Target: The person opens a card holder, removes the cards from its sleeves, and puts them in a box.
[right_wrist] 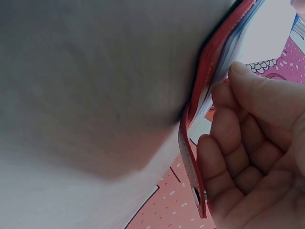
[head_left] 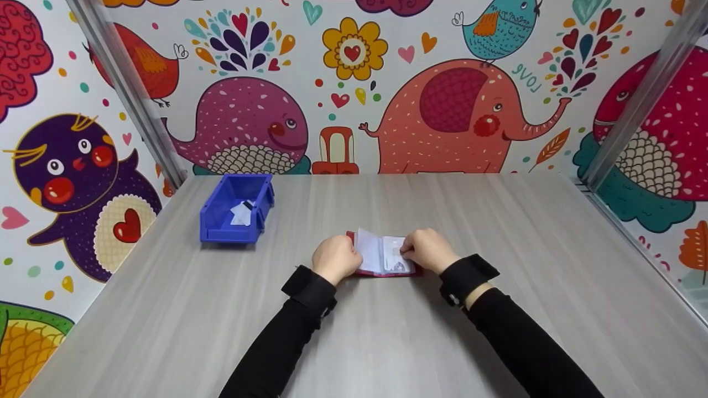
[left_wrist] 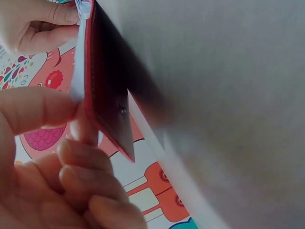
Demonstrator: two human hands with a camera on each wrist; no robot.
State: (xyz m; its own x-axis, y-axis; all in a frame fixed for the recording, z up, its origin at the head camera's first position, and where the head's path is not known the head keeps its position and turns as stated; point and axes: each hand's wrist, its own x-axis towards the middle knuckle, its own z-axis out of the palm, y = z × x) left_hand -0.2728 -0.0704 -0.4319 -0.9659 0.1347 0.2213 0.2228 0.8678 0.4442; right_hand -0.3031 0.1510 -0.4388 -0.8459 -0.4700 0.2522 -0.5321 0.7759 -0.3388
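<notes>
A red card holder with a stitched cover lies spread open on the table, its whitish clear sleeves facing up. My left hand pinches the holder's left side between thumb and forefinger, the other fingers curled beneath. On the right-hand page shows a white printed card. Thumb and forefinger of my right hand pinch at this card's right side; whether they grip the card alone or its sleeve too, I cannot tell. In the right wrist view a red snap strap hangs from the cover beside my curled fingers.
A blue plastic bin stands at the back left of the table, with several white cards inside. The pale wood-grain table ends at printed cartoon walls, with metal posts at the corners.
</notes>
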